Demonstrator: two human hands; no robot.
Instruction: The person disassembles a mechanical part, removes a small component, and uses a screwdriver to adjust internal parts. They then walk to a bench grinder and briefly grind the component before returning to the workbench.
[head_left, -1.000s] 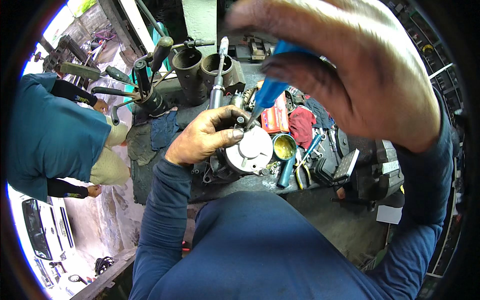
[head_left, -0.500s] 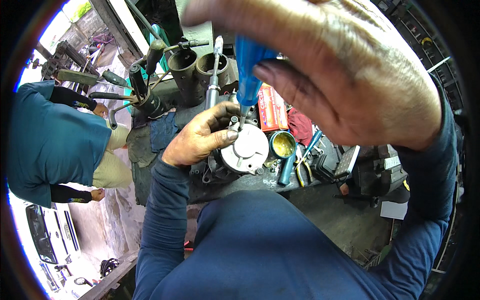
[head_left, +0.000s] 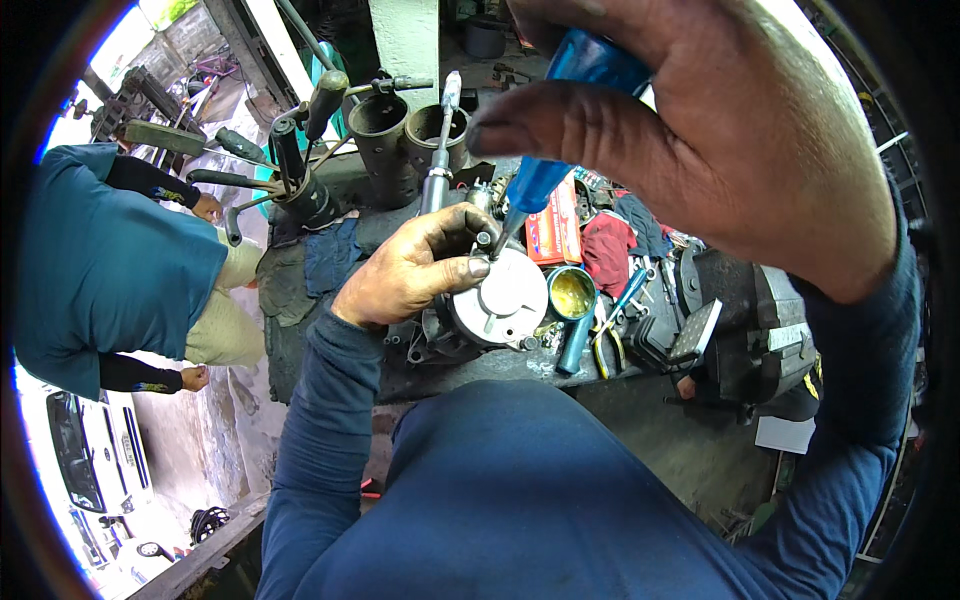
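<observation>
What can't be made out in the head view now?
Head view:
- Blue screwdriver: handle partly hidden by right hand; tip's seating too small to tell.
- Right hand: cut off by upper edge.
- Left hand: some fingers hidden behind its back.
- Round cover: hides whatever lies beneath.

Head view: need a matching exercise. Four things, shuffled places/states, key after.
Things
1. Screwdriver
2. Left hand
3. Cloth
4. Vehicle

Places/states
A. White, at the picture's lower left
B. Thumb at the upper left edge of the round cover
C. Red and crumpled, just right of the box
D. Blue-handled, held in the right hand, tip downward

Pairs: 1-D, 2-B, 3-C, 4-A
</observation>
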